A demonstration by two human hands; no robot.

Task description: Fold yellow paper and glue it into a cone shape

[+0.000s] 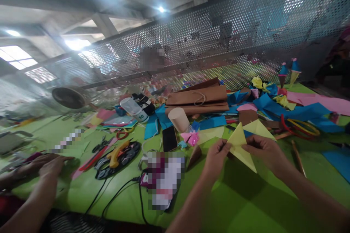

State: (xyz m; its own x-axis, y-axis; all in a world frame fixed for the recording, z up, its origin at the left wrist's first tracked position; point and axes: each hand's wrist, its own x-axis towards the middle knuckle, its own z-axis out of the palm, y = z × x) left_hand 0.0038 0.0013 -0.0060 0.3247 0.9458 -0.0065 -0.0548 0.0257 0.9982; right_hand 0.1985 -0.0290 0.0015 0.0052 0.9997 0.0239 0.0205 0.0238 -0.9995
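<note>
While both hands are up over the green table [240, 204] toward the lower right of the frame, they've got a folded yellow paper [240, 146] held between them, a bit right of centre. It's a pointy, kinda triangular thing: one sharp tip aims at the top of the frame, another aims down and to the right, and the long axis slants between those two, way more upright than flat. The left hand [216, 154] has its thumb and fingers pinched nearly closed on the paper's left edge. The right hand [264, 150] does pretty much the same from the other side, thumb on the near face, basically no gap to the sheet. Can't tell how the fingertips behind the paper sit, since it hides them.

Just behind it lies another yellow sheet [261, 128], and a brown cone [194, 157] sits near the left hand. Past the right wrist there's a thin brown stick [298, 157]. Around the middle of the frame you get a dark phone [169, 139], a whitish roll [179, 119] and a pink ornament [193, 138]. Over at the lower left, another person's hands [51, 165] are at the table, well apart from all this.
</note>
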